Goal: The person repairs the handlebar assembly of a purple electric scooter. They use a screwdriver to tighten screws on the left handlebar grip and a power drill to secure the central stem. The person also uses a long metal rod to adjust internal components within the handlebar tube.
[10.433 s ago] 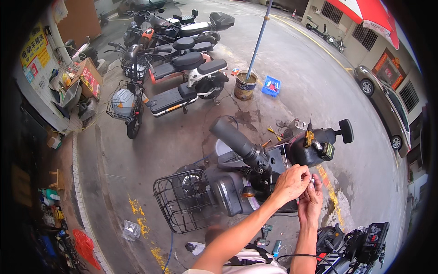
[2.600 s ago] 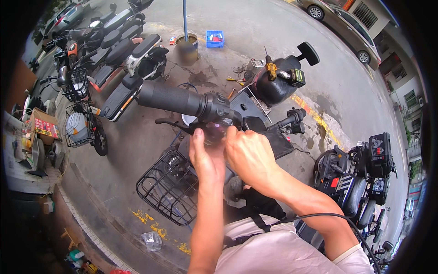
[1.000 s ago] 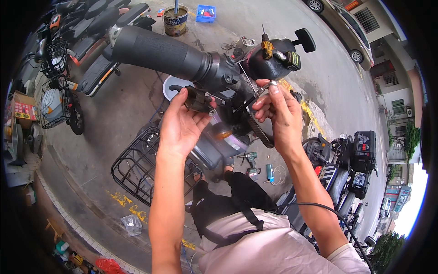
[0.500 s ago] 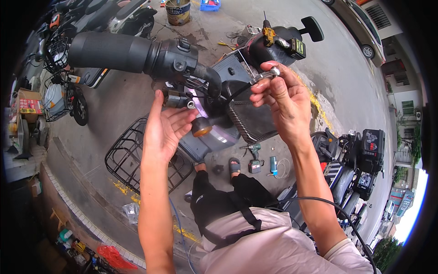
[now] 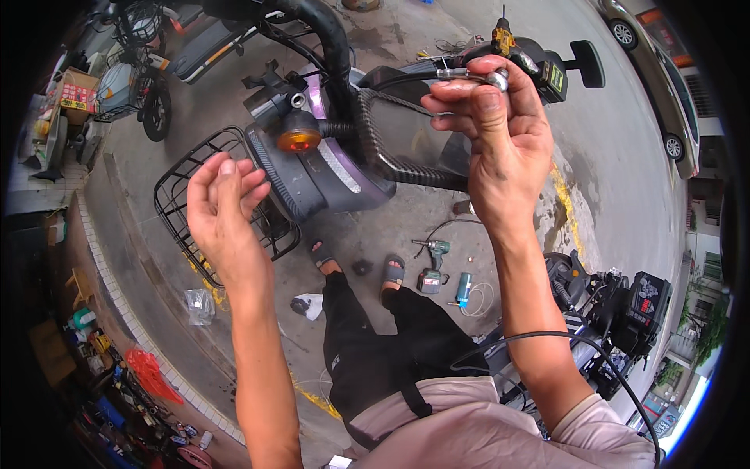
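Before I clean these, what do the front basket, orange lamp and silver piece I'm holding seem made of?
Front basket: probably coated black metal, given its thin rods. Orange lamp: glossy plastic or glass, given its translucent look. Silver piece: seemingly polished metal, given bright highlights.

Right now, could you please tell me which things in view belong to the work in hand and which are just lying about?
Likely involved: metal cable fitting, in the right hand; scooter with amber lamp.
Likely lying about: clear plastic bag; red plastic bag.
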`<action>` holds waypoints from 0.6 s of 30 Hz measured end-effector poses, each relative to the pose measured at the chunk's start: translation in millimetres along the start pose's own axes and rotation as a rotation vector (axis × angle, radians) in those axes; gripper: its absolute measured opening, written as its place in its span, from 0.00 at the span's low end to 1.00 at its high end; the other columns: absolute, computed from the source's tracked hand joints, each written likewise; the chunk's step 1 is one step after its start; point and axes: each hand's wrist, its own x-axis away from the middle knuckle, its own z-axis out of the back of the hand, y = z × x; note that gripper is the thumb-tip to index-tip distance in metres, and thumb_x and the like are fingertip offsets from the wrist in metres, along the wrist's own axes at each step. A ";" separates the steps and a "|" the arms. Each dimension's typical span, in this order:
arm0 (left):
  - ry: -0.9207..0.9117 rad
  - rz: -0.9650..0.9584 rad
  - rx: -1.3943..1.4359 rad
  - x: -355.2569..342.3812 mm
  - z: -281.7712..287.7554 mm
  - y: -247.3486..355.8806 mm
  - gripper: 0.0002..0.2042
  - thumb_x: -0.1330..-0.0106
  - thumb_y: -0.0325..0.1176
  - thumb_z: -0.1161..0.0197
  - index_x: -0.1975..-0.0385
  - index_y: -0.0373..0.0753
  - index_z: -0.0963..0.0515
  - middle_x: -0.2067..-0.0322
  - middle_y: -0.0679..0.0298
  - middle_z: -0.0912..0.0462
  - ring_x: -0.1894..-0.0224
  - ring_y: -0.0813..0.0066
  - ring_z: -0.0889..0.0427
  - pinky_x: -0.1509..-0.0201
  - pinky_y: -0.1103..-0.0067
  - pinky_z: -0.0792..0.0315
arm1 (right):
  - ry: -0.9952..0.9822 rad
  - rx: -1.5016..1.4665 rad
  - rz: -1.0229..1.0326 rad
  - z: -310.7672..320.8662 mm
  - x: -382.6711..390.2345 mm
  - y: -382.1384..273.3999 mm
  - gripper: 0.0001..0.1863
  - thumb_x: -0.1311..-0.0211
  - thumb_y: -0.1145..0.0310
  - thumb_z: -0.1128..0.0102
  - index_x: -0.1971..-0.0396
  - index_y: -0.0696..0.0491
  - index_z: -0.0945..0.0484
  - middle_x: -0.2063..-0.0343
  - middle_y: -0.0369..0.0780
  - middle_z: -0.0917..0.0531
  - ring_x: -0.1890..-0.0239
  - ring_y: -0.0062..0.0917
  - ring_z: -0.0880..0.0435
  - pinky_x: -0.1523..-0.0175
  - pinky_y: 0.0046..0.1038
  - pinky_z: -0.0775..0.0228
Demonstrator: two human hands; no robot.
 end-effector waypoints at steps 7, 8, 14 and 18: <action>-0.614 -0.173 -0.711 127.0 48.8 -174.2 0.03 0.36 0.28 0.35 0.65 0.40 0.17 0.68 0.59 0.15 0.69 0.62 0.15 0.61 0.71 0.22 | 0.046 0.238 0.172 28.4 6.7 10.7 0.21 0.24 0.61 0.41 0.43 0.63 0.29 0.61 0.46 0.10 0.60 0.25 0.11 0.59 0.21 0.22; -0.688 -0.032 -0.735 124.7 56.9 -240.5 0.04 0.35 0.30 0.36 0.64 0.42 0.17 0.67 0.60 0.14 0.67 0.60 0.15 0.59 0.70 0.21 | 0.051 0.210 0.154 31.5 7.5 13.3 0.24 0.23 0.58 0.43 0.42 0.63 0.30 0.61 0.47 0.11 0.60 0.27 0.10 0.60 0.21 0.22; -0.652 0.207 -1.122 55.4 102.4 -695.6 0.04 0.31 0.29 0.37 0.61 0.40 0.17 0.62 0.61 0.11 0.61 0.65 0.12 0.55 0.73 0.19 | -0.274 -0.100 0.225 74.2 9.1 32.1 0.27 0.23 0.58 0.46 0.35 0.61 0.32 0.53 0.46 0.13 0.54 0.32 0.11 0.53 0.28 0.16; -0.663 0.243 -1.248 -8.2 50.8 -834.0 0.04 0.31 0.29 0.38 0.61 0.40 0.17 0.63 0.60 0.11 0.62 0.65 0.12 0.56 0.73 0.19 | -0.280 0.062 0.366 85.0 34.6 62.1 0.25 0.24 0.60 0.45 0.37 0.61 0.30 0.53 0.46 0.14 0.55 0.30 0.11 0.54 0.27 0.16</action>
